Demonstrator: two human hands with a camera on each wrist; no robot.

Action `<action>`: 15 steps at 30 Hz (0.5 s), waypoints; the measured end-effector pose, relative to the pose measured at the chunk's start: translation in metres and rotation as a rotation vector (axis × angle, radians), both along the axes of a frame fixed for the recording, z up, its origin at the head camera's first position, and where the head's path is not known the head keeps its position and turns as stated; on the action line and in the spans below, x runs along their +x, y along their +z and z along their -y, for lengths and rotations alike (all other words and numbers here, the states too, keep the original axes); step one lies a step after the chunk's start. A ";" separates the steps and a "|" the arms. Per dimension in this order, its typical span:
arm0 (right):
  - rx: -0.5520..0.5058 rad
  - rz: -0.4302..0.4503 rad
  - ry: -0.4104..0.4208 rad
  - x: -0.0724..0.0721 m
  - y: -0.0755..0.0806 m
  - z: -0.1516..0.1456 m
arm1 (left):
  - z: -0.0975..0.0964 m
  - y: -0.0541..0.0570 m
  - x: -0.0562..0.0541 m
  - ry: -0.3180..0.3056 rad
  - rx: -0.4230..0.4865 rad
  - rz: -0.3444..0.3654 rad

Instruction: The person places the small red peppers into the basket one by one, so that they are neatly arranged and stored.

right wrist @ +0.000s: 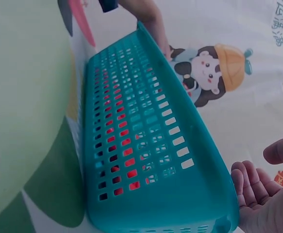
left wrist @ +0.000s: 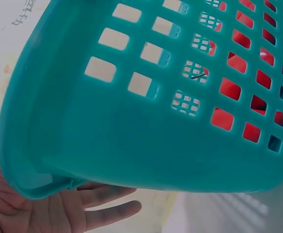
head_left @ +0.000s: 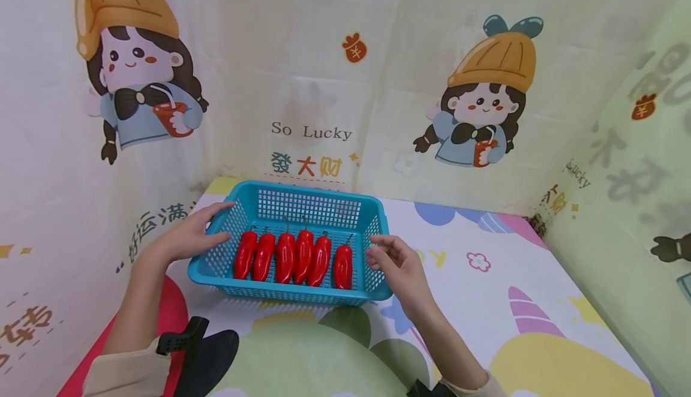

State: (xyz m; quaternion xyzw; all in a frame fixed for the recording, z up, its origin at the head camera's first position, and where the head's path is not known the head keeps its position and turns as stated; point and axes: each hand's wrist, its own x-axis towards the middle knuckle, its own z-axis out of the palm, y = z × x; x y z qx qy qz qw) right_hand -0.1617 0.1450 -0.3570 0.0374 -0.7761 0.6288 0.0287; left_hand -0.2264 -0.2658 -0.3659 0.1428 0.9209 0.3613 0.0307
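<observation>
A blue-green plastic basket stands on the patterned tabletop. Inside, several glossy red chili peppers lie side by side in a row, stems pointing to the back; the rightmost pepper has a wider gap beside it. At the basket's left end is my left hand, thumb and fingers spread at the rim; the left wrist view shows straight fingers beyond the basket's end. My right hand is at the right rim, its fingers loosely bent and the thumb apart from them in the right wrist view.
A printed cloth wall rises close behind the basket, with more cloth at left and right. The colourful table cover extends to the right of the basket and in front of it. Black straps sit around both wrists.
</observation>
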 end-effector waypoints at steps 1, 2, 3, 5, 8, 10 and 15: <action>-0.003 -0.001 -0.002 0.002 -0.001 -0.001 | 0.000 0.000 0.000 0.002 -0.007 -0.013; -0.005 -0.002 -0.001 0.003 -0.002 -0.003 | -0.001 0.001 0.000 0.003 -0.013 -0.026; -0.005 -0.002 0.001 0.005 -0.002 -0.004 | -0.002 0.002 0.000 0.006 -0.025 -0.039; -0.004 -0.003 0.000 0.008 -0.004 -0.007 | -0.004 0.003 0.000 0.013 -0.047 -0.060; -0.005 -0.003 -0.002 0.013 -0.006 -0.013 | -0.009 0.004 0.000 0.035 -0.082 -0.083; -0.003 -0.002 -0.004 0.016 -0.008 -0.017 | -0.014 0.006 0.001 0.053 -0.101 -0.102; 0.013 -0.025 -0.003 0.022 -0.009 -0.027 | -0.032 0.017 0.007 0.068 -0.118 -0.152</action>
